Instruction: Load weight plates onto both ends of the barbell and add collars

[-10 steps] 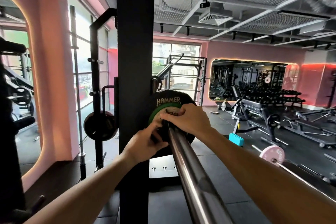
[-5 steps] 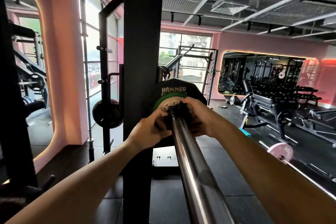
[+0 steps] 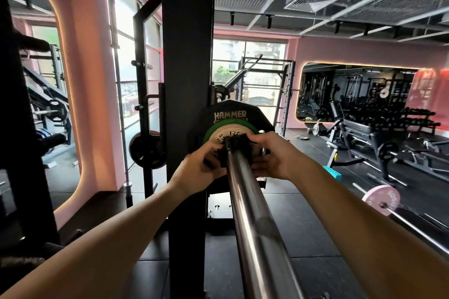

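Black rubber floor tiles (image 3: 303, 238) and pink walls (image 3: 340, 53) surround the rack upright (image 3: 187, 80). Both hands, left hand (image 3: 196, 172) and right hand (image 3: 274, 158), curl around the black collar (image 3: 237, 148) on the steel barbell (image 3: 252, 213), just before the green plate (image 3: 211, 132) and black plate (image 3: 230, 114). Fingers hide the collar's clasp.

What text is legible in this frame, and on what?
"HAMMER": top of the large black plate on the barbell; the line under it is cut off by the green-rimmed plate.
"BC" and "0.5", partial: pale face of the green-rimmed plate, the rest covered by the collar and both hands.
Pink plate at right: print along its rim, too blurred to read.
Nothing else legible.
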